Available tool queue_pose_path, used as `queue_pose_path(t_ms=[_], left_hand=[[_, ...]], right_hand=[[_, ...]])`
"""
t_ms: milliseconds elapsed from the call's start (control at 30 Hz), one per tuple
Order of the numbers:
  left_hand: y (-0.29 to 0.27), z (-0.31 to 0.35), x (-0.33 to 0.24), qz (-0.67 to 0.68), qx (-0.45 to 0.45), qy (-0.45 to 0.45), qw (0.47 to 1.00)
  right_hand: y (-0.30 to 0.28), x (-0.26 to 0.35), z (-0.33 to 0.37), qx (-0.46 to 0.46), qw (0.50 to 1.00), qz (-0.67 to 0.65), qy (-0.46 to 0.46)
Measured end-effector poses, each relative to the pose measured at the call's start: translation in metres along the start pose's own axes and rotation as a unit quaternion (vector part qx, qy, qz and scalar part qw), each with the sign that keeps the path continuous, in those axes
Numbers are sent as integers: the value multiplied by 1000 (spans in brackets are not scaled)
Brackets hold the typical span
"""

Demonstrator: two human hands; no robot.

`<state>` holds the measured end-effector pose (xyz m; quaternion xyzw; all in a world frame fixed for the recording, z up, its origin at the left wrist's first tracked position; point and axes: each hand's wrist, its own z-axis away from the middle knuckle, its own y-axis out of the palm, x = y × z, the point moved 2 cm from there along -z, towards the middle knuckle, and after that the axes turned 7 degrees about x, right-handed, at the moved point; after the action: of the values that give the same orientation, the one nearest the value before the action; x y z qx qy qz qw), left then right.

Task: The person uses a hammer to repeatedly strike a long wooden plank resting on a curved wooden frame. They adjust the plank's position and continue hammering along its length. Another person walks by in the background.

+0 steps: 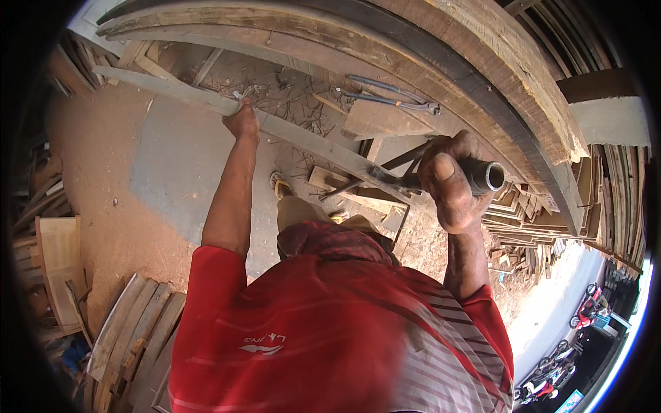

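Observation:
My left hand (pixel 242 124) is closed around a long, narrow wooden board (pixel 310 142) that slants across in front of me from upper left to centre right. My right hand (pixel 454 182) grips a dark hammer by its hollow, tubular handle (pixel 487 176), whose open end points to the right. The dark hammer head (pixel 387 177) lies close to the board's right end; whether it touches the wood I cannot tell. Long-handled pincers (pixel 396 100) with blue and orange on their handles lie beyond the board, between my hands.
Thick, curved timber beams (pixel 310 31) span the far side. Many loose nails (pixel 275 103) litter the surface beyond the board, near a wooden block (pixel 385 120). Stacked planks (pixel 134 330) stand at lower left, more wood (pixel 613 199) at right. Motorcycles (pixel 551 368) are parked at lower right.

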<state>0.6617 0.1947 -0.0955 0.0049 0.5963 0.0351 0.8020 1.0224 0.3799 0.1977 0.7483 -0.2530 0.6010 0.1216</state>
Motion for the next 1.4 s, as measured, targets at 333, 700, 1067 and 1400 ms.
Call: queue_pose_path(t_ms=[333,700,1067,1400], left_hand=[[5,22,7,-52,-18,-8,998],[-3,25,3,-73,3,-6,997],[-17,7,7,-33,22,0,999],[-6,20,-7,-15,12,-10,1000]], right_hand=[[-13,9,8,-16,993,-115,-34],[-60,11,25,44,970,-226,-80],[-23,9,-3,60,977,-199,-42],[111,14,-73,257,960,112,-1]])
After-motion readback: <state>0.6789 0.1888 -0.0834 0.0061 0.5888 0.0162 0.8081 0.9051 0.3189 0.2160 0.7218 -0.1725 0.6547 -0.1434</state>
